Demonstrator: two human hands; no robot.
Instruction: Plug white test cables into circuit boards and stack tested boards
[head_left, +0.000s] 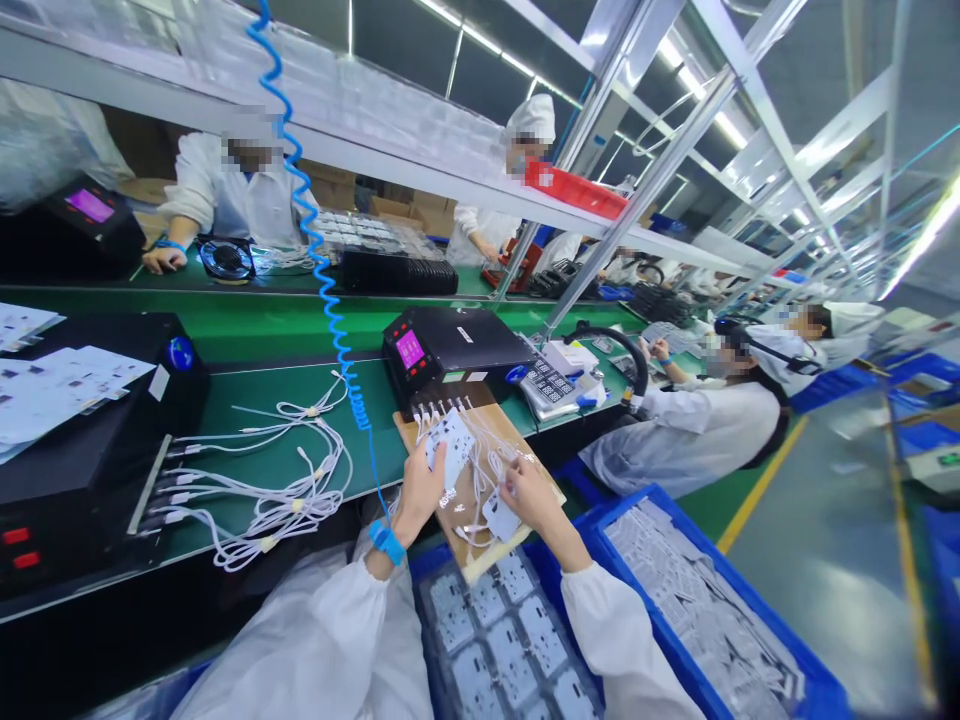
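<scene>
My left hand, with a blue wrist strap, grips a white circuit board by its edge. That board is tilted over a brown cardboard sheet, in front of a black tester box with a lit pink screen. My right hand is pinched on a white cable, though its fingertips are partly hidden. Just below those fingers, a second white board lies at the cardboard's right side. Several white cables with plugs run from the tester's front across the cardboard.
Below my hands is a clear tray of white boards. A blue bin of white pieces stands right. On the left, bundled white cables lead from another black box. A blue coiled cord hangs ahead. Co-workers sit across and to the right.
</scene>
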